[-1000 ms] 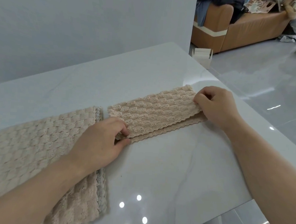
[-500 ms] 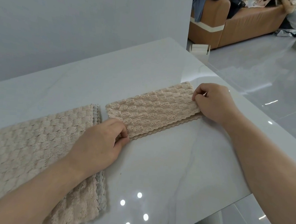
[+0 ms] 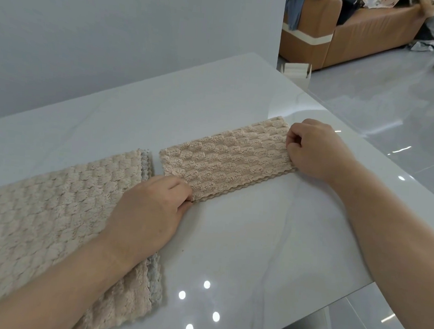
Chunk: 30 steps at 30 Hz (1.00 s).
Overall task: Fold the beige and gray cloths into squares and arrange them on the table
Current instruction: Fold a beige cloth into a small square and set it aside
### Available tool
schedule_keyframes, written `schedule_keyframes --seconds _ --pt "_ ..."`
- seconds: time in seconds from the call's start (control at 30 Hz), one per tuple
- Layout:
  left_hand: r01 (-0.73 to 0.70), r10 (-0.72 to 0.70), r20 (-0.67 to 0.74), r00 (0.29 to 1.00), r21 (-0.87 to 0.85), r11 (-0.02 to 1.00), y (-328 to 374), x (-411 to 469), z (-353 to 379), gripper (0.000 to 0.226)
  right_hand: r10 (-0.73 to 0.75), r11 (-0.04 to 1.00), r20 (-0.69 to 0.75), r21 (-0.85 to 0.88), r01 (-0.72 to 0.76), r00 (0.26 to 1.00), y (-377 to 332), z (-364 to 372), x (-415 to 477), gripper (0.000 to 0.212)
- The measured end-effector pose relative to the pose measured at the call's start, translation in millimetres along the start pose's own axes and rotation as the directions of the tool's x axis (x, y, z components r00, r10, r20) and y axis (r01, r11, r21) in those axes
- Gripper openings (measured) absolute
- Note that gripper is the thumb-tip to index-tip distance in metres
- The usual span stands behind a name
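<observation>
Beige, waffle-textured fleece is lying folded once into a long strip, the folded beige cloth, across the middle of the white marble-look bench. The left hand is pinching the strip's near-left corner between thumb and fingers, and the right hand is curled closed on the strip's right end, seemingly gripping the layers at the far-right corner. Both scalloped edges are showing along the near side, with the lower layer peeking out slightly.

To the left, just beside the strip but not touching it, an unfolded beige cloth is lying flat on top of a gray cloth, of which only a thin border is showing along the right edge; the left forearm is crossing over this pile.

The step in hand appears to be squaring up the first fold before halving the strip. Doing it well probably means tugging both ends gently apart so the pile flattens, sliding the top layer until the scalloped edges are matching, then carrying one end over to the other with corners meeting, and pressing the crease. The plush fabric will likely be creeping back if released too soon.

No brand, label or readable writing is showing on the cloths or the bench.
</observation>
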<state>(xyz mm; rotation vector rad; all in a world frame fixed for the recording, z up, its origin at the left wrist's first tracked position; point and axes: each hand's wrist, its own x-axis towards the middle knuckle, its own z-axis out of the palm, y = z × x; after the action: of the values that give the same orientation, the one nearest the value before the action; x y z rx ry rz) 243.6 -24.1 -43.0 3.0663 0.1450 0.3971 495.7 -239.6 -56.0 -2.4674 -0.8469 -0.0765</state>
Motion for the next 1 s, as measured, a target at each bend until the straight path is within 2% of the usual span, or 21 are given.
schedule_keyframes --seconds 0.13,0.23,0.37,0.47,0.57,0.63,0.73,0.87,1.0 --pt "0.014 -0.014 0.002 1.000 -0.015 1.000 0.2 -1.8 1.2 0.006 0.031 1.000 0.036 -0.001 -0.031 0.999 -3.1 -2.9 -2.4 0.020" --pt "0.019 -0.018 0.026 1.000 -0.014 1.000 -0.1 -1.4 -1.8 0.003 0.048 0.997 0.055 -0.071 -0.044 0.997 -4.6 -4.7 -4.7 0.019" --pt "0.102 -0.095 0.135 0.986 -0.046 0.994 0.7 8.2 -11.8 0.022 0.069 0.987 0.085 -0.148 -0.056 0.994 -6.7 -4.4 -4.9 0.013" --pt "0.167 -0.158 0.089 0.983 -0.103 0.981 6.8 21.2 -19.9 0.027 0.047 0.986 -0.016 -0.157 -0.049 0.999 -10.2 -5.3 -3.7 0.019" --pt "0.092 -0.099 -0.053 0.994 -0.129 0.987 15.7 45.4 -18.3 0.025 -0.075 0.983 -0.165 -0.177 0.045 0.983 -29.4 -4.3 2.4 0.027" --pt "0.076 -0.086 -0.077 0.993 -0.119 0.990 18.7 68.2 -8.5 0.029 -0.207 0.962 -0.111 -0.206 0.181 0.972 -49.1 2.1 7.0 0.036" --pt "0.133 -0.134 -0.002 0.991 -0.100 0.986 21.3 98.2 16.1 0.042 -0.331 0.921 0.086 -0.188 0.342 0.940 -71.2 24.9 11.6 0.047" --pt "0.224 -0.213 0.161 0.964 -0.057 0.973 24.3 106.2 48.3 0.053 -0.256 0.931 0.275 -0.188 0.313 0.927 -68.2 54.4 11.0 0.054" --pt "0.237 -0.224 0.257 0.940 -0.023 0.971 18.3 99.3 55.2 0.060 -0.194 0.943 0.288 -0.208 0.259 0.938 -62.1 58.6 9.7 0.061"
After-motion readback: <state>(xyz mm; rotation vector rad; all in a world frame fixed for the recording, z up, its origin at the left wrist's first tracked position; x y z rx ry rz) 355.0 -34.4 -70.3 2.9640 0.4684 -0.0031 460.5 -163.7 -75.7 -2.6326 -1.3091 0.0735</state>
